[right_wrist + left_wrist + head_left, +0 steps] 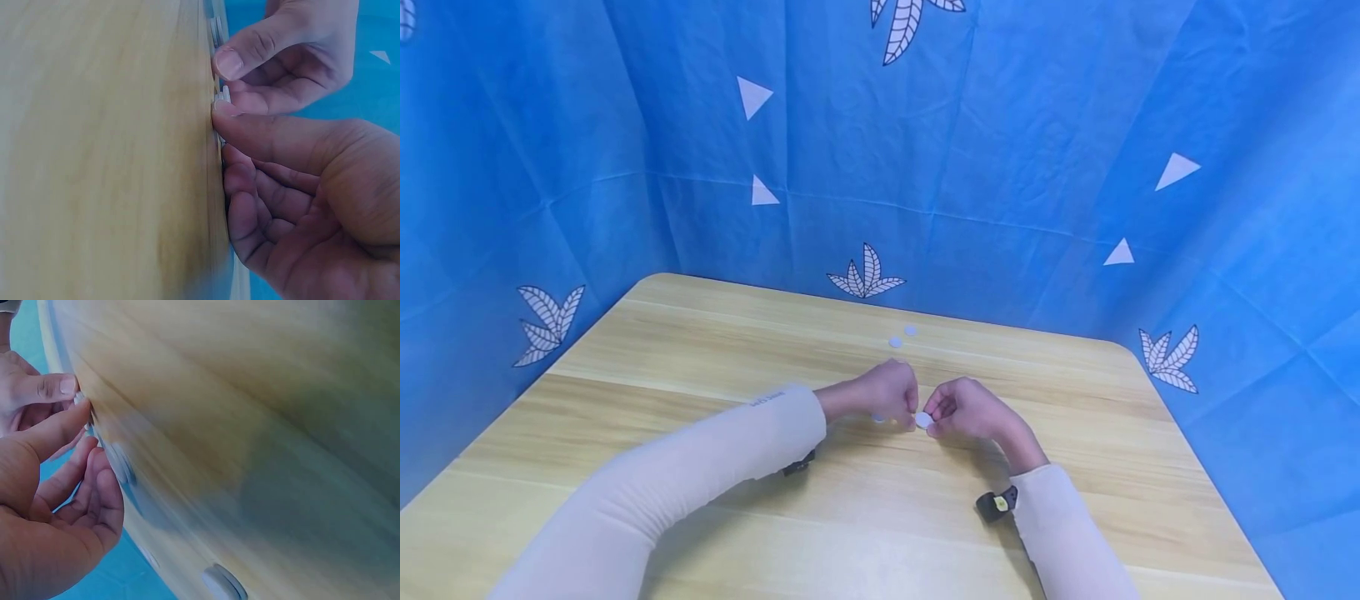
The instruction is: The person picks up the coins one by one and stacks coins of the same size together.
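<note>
Both hands meet low over the wooden table (865, 517) at a small round white disc (924, 420). My right hand (972, 408) pinches it from the right between thumb and fingertips. Opposite, my left hand (887, 392) has its thumb and curled fingers at the disc's left edge. In the right wrist view thin white discs (226, 94) show layered edges beside the right thumb. Another white disc (878, 418) lies partly hidden under the left hand; a layered pair of discs (120, 464) shows beside the left fingertips.
Farther back on the table lie two more white discs, a nearer disc (896, 342) and a farther disc (910, 331). A blue curtain (925, 150) printed with leaves and triangles stands behind and beside the table. Each wrist wears a black strap (996, 505).
</note>
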The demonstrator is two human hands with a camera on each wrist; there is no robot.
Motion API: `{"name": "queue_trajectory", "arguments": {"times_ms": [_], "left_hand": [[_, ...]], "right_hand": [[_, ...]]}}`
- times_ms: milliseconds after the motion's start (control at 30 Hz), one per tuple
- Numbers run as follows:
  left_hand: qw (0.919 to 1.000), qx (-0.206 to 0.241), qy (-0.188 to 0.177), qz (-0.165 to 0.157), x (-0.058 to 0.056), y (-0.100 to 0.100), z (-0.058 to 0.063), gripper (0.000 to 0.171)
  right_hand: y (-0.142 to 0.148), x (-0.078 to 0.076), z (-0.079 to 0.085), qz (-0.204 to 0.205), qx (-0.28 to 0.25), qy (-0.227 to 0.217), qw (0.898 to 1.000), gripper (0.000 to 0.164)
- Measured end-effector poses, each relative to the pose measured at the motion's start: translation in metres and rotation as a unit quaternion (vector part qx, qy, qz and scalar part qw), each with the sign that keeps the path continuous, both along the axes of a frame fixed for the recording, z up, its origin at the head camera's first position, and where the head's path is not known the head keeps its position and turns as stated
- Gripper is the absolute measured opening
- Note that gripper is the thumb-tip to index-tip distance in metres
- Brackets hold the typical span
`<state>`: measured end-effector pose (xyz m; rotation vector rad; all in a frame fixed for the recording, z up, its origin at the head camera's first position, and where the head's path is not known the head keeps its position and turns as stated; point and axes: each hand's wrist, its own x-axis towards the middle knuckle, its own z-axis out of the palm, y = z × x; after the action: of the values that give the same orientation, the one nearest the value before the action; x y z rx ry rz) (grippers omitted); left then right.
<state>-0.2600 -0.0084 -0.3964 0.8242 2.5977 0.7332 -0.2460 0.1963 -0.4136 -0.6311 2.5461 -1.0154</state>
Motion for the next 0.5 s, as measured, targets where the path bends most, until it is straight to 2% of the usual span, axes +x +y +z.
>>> {"name": "queue_trajectory", "arguments": {"times_ms": [233,367,500], "left_hand": [[0.9996,0.001,0.013,-0.026,0.0005,0.0051,-0.0048,0.01],[0.9991,0.003,0.03,-0.029,-0.0001,0.0058,-0.0077,0.009],[0.9993,0.004,0.025,-0.027,-0.0009,0.0043,-0.0061,0.01]], "right_hand": [[0.0009,-0.0002,-0.0019,0.005,-0.008,-0.003,1.0,0.021],[0.0006,-0.0003,-0.0025,0.017,-0.014,0.002,1.0,0.022],[0.0005,0.0001,-0.0015,0.022,-0.015,0.005,1.0,0.021]]}}
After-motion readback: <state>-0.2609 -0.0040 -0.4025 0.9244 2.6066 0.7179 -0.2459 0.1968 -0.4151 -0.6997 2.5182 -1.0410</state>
